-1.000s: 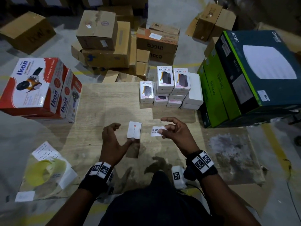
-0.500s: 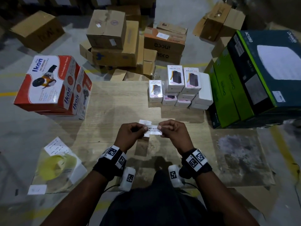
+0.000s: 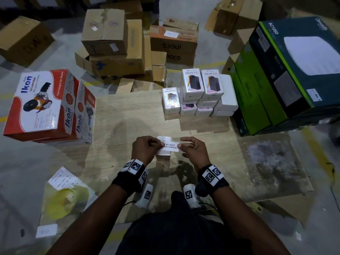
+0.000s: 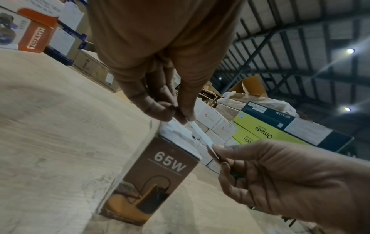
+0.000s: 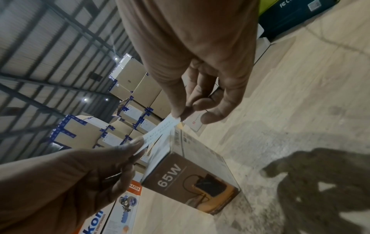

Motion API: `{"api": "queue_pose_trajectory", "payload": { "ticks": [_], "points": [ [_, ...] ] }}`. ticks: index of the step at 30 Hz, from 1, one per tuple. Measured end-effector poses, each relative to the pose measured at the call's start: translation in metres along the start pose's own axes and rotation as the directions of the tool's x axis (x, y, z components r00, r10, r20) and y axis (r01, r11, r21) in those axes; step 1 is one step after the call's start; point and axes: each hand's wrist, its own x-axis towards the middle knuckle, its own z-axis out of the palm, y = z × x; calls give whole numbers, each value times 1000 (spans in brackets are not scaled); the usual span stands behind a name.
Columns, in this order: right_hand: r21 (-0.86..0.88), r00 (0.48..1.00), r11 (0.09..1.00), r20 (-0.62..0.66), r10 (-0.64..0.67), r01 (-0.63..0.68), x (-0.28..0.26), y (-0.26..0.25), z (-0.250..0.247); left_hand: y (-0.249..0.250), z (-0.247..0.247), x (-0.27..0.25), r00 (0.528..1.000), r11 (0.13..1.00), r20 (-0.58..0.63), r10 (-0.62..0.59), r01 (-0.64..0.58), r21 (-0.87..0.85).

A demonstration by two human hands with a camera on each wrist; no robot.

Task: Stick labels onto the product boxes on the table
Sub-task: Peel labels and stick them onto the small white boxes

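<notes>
One label (image 3: 170,145) — two hands' grip, left hand (image 3: 145,149), right hand (image 3: 194,150) — above one box (image 3: 163,153)

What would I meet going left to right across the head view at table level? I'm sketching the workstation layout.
Red Ikon boxes → left hand → seal label → right hand → green Omada boxes.

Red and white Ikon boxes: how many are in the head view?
2. One red and white Ikon box stands at the wooden table's left edge; the second, beside it, is partly covered; others may be hidden.
</notes>
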Motion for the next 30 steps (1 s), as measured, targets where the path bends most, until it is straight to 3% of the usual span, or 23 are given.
{"api": "queue_pose_trajectory", "payload": {
  "ticks": [10, 30],
  "points": [
    [-50, 997, 999, -72, 11, -15, 7, 11, 3, 5, 6, 4, 998, 965, 14, 55, -57, 255],
    [-92, 999, 996, -44, -16, 11, 16, 26, 14, 7, 8, 8, 1000, 952, 0, -3, 3, 307]
  ]
}}
